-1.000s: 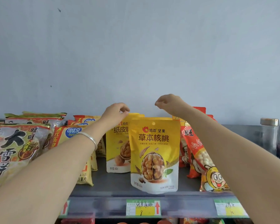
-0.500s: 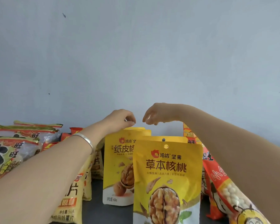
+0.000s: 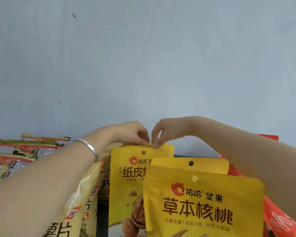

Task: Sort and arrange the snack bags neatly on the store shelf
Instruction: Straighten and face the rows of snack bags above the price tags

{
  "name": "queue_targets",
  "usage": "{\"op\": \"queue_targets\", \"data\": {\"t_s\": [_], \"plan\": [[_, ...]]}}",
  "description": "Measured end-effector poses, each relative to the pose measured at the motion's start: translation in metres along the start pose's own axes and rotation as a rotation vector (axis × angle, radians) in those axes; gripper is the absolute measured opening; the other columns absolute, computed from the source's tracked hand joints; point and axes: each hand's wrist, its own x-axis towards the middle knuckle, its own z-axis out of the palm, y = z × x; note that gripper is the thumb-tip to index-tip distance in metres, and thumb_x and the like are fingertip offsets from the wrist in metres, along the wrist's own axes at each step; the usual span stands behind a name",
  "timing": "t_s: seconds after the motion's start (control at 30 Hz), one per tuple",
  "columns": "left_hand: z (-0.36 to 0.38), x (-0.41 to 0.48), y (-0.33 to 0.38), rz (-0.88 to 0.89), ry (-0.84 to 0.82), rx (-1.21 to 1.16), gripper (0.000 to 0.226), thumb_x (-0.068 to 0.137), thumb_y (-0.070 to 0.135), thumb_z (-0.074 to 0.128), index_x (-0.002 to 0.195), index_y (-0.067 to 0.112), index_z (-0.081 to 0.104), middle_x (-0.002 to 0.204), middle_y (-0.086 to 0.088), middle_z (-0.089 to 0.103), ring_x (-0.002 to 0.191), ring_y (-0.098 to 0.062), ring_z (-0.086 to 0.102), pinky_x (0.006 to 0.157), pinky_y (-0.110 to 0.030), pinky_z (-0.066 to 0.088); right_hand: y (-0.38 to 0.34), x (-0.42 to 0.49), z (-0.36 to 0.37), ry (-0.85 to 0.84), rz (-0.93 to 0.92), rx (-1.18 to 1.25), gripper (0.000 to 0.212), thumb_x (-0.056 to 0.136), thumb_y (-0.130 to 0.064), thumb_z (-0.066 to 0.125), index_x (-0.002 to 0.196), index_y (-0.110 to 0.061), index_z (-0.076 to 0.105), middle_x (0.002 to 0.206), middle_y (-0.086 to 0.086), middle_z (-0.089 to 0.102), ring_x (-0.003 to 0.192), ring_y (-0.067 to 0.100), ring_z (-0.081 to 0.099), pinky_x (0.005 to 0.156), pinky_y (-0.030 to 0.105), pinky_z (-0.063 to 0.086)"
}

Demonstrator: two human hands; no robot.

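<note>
Two rows of yellow walnut bags stand upright on the shelf. My left hand (image 3: 132, 133) and my right hand (image 3: 167, 131) meet fingertip to fingertip and pinch the top edge of the rear yellow walnut bag (image 3: 126, 177) just above its hang hole. In front and to the right stands another yellow walnut bag (image 3: 203, 206), close to the camera, with one more of the same kind (image 3: 190, 164) showing behind it. My left wrist wears a silver bangle (image 3: 91, 149).
Yellow chip bags (image 3: 85, 194) lean under my left forearm. Clear rice-cracker bags with red and green tops (image 3: 15, 154) fill the far left. Red-orange snack bags (image 3: 280, 221) sit under my right forearm. A plain blue-grey wall (image 3: 143, 65) rises behind the shelf.
The view has moved closer and tilted upward, so the shelf edge and price tags dropped out of sight. Both hands came together and closed on the rear bag's top edge.
</note>
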Motion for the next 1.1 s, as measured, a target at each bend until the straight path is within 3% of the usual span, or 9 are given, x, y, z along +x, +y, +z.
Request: {"op": "queue_targets", "data": {"t_s": [0.1, 0.27, 0.4, 0.5, 0.6, 0.67, 0.8, 1.0, 1.1], "plan": [[0.000, 0.011, -0.003, 0.008, -0.066, 0.002, 0.019, 0.088, 0.022, 0.065, 0.104, 0.013, 0.071, 0.099, 0.005, 0.070, 0.083, -0.003, 0.062, 0.075, -0.016, 0.050, 0.001, 0.002, 0.000, -0.009, -0.012, 0.025, 0.009, 0.091, -0.020, 0.060, 0.089, -0.027, 0.066, 0.122, -0.007, 0.055, 0.111, 0.007, 0.047, 0.083, 0.012, 0.036], [-0.001, 0.023, -0.004, 0.045, -0.123, 0.041, 0.012, 0.091, 0.021, 0.059, 0.087, 0.020, 0.070, 0.089, 0.004, 0.070, 0.077, -0.007, 0.062, 0.071, -0.021, 0.049, 0.002, 0.002, 0.002, -0.104, 0.055, 0.112, 0.008, 0.091, -0.039, 0.059, 0.096, -0.036, 0.063, 0.125, -0.010, 0.057, 0.123, 0.015, 0.049, 0.107, 0.042, 0.040], [-0.004, 0.019, -0.004, 0.039, -0.164, -0.031, 0.025, 0.094, 0.030, 0.055, 0.080, 0.017, 0.071, 0.074, 0.010, 0.067, 0.066, -0.001, 0.056, 0.065, -0.020, 0.039, 0.009, 0.002, 0.006, -0.144, 0.072, 0.049, 0.014, 0.090, -0.024, 0.064, 0.083, -0.036, 0.068, 0.095, -0.021, 0.066, 0.100, 0.005, 0.057, 0.105, 0.045, 0.044], [-0.006, 0.017, -0.001, 0.024, -0.185, -0.051, 0.033, 0.095, 0.034, 0.051, 0.074, 0.019, 0.070, 0.069, 0.017, 0.067, 0.071, -0.003, 0.058, 0.067, -0.027, 0.037, 0.014, -0.002, 0.007, -0.148, 0.102, 0.045, 0.020, 0.090, -0.017, 0.063, 0.077, -0.031, 0.070, 0.075, -0.026, 0.068, 0.087, 0.002, 0.059, 0.102, 0.045, 0.047], [-0.008, 0.014, 0.003, 0.016, -0.185, -0.059, 0.032, 0.095, 0.038, 0.050, 0.078, 0.022, 0.072, 0.073, 0.017, 0.069, 0.080, -0.007, 0.062, 0.071, -0.028, 0.039, 0.012, -0.010, 0.002, -0.093, 0.123, 0.112, 0.011, 0.092, -0.024, 0.061, 0.092, -0.028, 0.072, 0.110, -0.011, 0.070, 0.112, 0.009, 0.059, 0.103, 0.042, 0.046], [-0.009, 0.012, 0.007, 0.025, -0.197, -0.046, 0.027, 0.092, 0.039, 0.054, 0.081, 0.023, 0.072, 0.076, 0.015, 0.069, 0.080, -0.007, 0.061, 0.070, -0.027, 0.038, 0.010, -0.014, -0.004, -0.038, 0.109, 0.150, 0.014, 0.092, -0.027, 0.060, 0.098, -0.023, 0.073, 0.118, -0.009, 0.066, 0.115, 0.006, 0.056, 0.102, 0.035, 0.045], [-0.008, 0.010, 0.011, 0.007, -0.223, 0.013, 0.014, 0.088, 0.034, 0.062, 0.081, 0.024, 0.068, 0.076, 0.011, 0.064, 0.073, -0.007, 0.055, 0.065, -0.025, 0.038, 0.002, -0.018, -0.006, 0.078, 0.041, 0.153, 0.013, 0.089, -0.031, 0.064, 0.086, -0.022, 0.073, 0.097, -0.014, 0.063, 0.091, 0.000, 0.055, 0.081, 0.021, 0.042], [-0.006, 0.007, 0.015, -0.036, -0.236, 0.001, 0.011, 0.087, 0.019, 0.065, 0.076, 0.019, 0.070, 0.067, 0.005, 0.068, 0.057, -0.009, 0.060, 0.050, -0.022, 0.043, -0.004, -0.020, 0.005, -0.069, 0.051, 0.068, 0.004, 0.085, -0.024, 0.071, 0.089, -0.024, 0.071, 0.085, -0.009, 0.068, 0.087, 0.011, 0.059, 0.073, 0.023, 0.047], [-0.003, 0.009, 0.020, -0.046, -0.188, 0.066, 0.013, 0.086, 0.016, 0.066, 0.074, 0.021, 0.067, 0.075, 0.000, 0.069, 0.066, -0.016, 0.064, 0.053, -0.024, 0.048, -0.004, -0.024, 0.005, -0.043, 0.055, -0.042, 0.006, 0.085, -0.022, 0.072, 0.079, -0.022, 0.069, 0.085, -0.001, 0.066, 0.085, 0.013, 0.058, 0.085, 0.034, 0.051]]}}
